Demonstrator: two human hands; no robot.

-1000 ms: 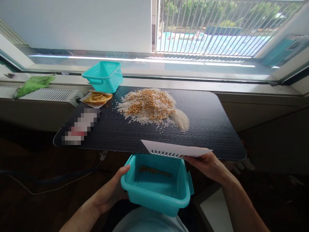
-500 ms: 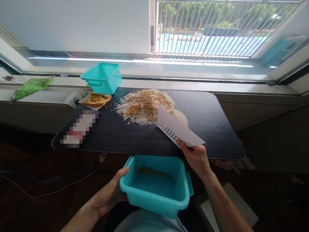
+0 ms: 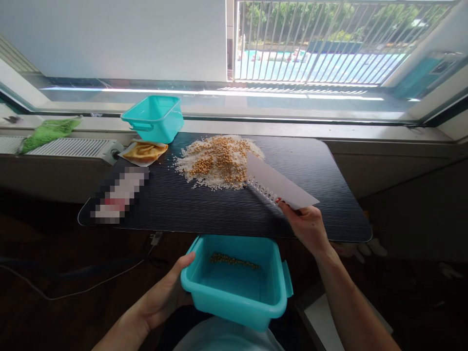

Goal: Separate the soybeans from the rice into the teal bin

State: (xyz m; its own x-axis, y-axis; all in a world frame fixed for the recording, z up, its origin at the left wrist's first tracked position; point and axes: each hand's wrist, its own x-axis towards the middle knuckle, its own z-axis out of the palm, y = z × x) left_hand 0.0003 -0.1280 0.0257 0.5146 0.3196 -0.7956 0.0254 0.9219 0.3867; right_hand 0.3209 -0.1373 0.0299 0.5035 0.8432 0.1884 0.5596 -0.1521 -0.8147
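Observation:
My left hand (image 3: 164, 287) grips the left rim of a turquoise plastic bin (image 3: 237, 307), its thumb over the edge and the other fingers hidden beneath. A thin row of yellowish beans (image 3: 234, 261) lies along the bin's floor. In my right hand (image 3: 309, 226) is a stiff white sheet (image 3: 281, 181) with holes punched along its lower edge, pinched near its close end. The sheet's far end is at the right side of a heap of white rice grains (image 3: 185, 170) mixed with round yellow beans (image 3: 219, 151), partly covering it.
The heap lies on a dark table (image 3: 204, 212), above the bin. A second turquoise bin (image 3: 161, 122) stands at the back left, behind a yellow food packet (image 3: 146, 151). A blurred-out flat item (image 3: 122, 192) is at the left. A green cloth (image 3: 51, 131) hangs on the radiator (image 3: 76, 147).
My right hand and the white sheet have shifted right and slightly away from me. Rice at the heap's right side is now behind the sheet. My left hand and the bin stay put.

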